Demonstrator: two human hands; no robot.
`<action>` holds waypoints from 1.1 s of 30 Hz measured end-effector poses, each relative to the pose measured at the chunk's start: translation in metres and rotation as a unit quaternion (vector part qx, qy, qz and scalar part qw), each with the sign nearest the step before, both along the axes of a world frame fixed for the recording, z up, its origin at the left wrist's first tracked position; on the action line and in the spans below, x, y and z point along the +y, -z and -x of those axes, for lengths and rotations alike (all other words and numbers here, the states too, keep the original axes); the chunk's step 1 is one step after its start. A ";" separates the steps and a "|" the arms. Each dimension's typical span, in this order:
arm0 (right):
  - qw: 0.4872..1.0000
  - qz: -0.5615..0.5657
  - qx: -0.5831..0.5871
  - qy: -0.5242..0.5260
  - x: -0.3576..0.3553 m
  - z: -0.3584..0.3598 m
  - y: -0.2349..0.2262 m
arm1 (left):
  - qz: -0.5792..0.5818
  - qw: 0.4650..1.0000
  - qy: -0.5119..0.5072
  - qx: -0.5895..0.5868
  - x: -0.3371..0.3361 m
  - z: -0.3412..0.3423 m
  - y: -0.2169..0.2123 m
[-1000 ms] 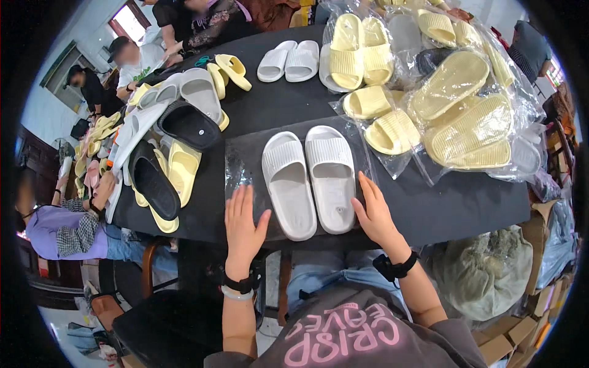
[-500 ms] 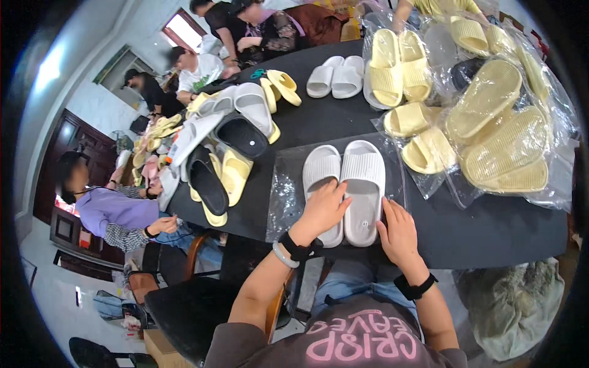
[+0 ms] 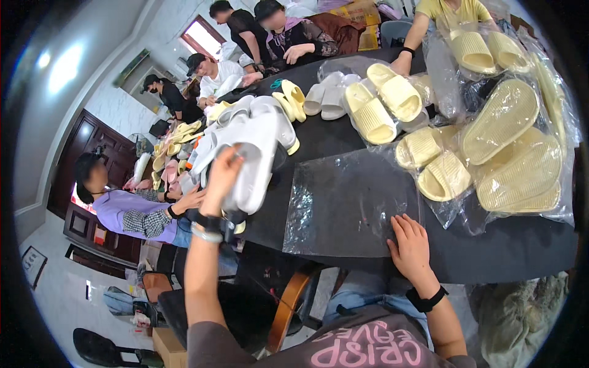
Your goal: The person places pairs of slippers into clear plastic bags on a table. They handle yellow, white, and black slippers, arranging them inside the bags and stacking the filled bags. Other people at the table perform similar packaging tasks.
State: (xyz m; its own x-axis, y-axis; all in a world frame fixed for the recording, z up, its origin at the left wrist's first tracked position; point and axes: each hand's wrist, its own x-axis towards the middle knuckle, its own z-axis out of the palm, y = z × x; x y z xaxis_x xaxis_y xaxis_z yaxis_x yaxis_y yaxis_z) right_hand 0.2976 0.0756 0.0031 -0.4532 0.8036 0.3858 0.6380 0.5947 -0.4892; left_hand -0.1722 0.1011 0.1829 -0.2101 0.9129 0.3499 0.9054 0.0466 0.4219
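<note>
Over the pile at the left, my left hand (image 3: 224, 175) grips a pair of light grey slide slippers (image 3: 261, 147), its fingers closed at the foot openings. The slippers are tilted and slightly blurred. My right hand (image 3: 410, 248) lies open by the table's near edge, fingertips at the right border of a flat clear plastic bag (image 3: 346, 205). Nothing lies on the bag. To the right of it sit bagged yellow slippers (image 3: 445, 175).
Large bagged yellow slippers (image 3: 500, 116) cover the table's right side. Bagged yellow slippers (image 3: 371, 113) and grey slippers (image 3: 331, 95) stand farther back. A person in purple (image 3: 123, 205) is at the left; others work along the far side. A chair (image 3: 288, 306) is below the table edge.
My left hand has lifted the grey slippers off the plastic bag and carried them left over the pile. The right hand stays near the bag. At the back, bagged yellow slippers have shifted.
</note>
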 end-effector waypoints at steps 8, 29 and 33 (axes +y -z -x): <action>1.000 -0.004 0.011 0.006 0.001 0.004 0.004 | -0.011 0.985 -0.170 -0.031 0.092 0.182 -0.044; 1.000 -0.011 0.002 0.008 0.000 0.006 0.002 | 0.027 0.914 0.002 0.406 0.024 -0.018 0.108; 1.000 -0.016 0.006 0.010 0.000 0.005 0.004 | -0.040 0.916 -0.013 0.400 0.031 -0.002 0.113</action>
State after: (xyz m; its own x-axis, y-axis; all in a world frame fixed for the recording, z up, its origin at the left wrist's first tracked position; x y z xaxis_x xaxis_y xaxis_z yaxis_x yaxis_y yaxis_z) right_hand 0.2926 0.0751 -0.0005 -0.4332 0.7995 0.4162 0.6439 0.5976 -0.4778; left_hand -0.1704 0.1318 0.0701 0.1210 0.8757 0.4675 0.9255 0.0708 -0.3721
